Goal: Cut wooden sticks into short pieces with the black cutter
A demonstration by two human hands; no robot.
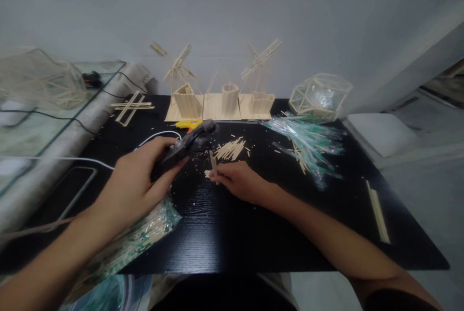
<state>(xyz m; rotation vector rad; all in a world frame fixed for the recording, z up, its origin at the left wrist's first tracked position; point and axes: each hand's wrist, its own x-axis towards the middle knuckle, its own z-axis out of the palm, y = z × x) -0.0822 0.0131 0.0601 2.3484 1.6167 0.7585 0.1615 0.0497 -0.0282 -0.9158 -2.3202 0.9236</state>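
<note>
My left hand (145,176) is wrapped round a dark hand tool (192,141) with a bulky rounded head; its exact kind is blurred. The tool's head is raised over the table, just left of a pile of short cut wooden sticks (232,148). Low over the black tabletop, my right hand (241,181) pinches a short wooden stick (213,163) that points up near the tool's head. More short stick ends lie by its fingertips. Behind the tool rests a yellow glue gun (189,124), partly hidden by it.
Wooden models with windmill blades (261,60) stand along the wall. A bag of sticks (145,233) lies under my left forearm, and green-clear plastic wrappers (308,139) lie right. Long sticks (377,212) are near the right edge. A white cable (90,160) crosses from the left.
</note>
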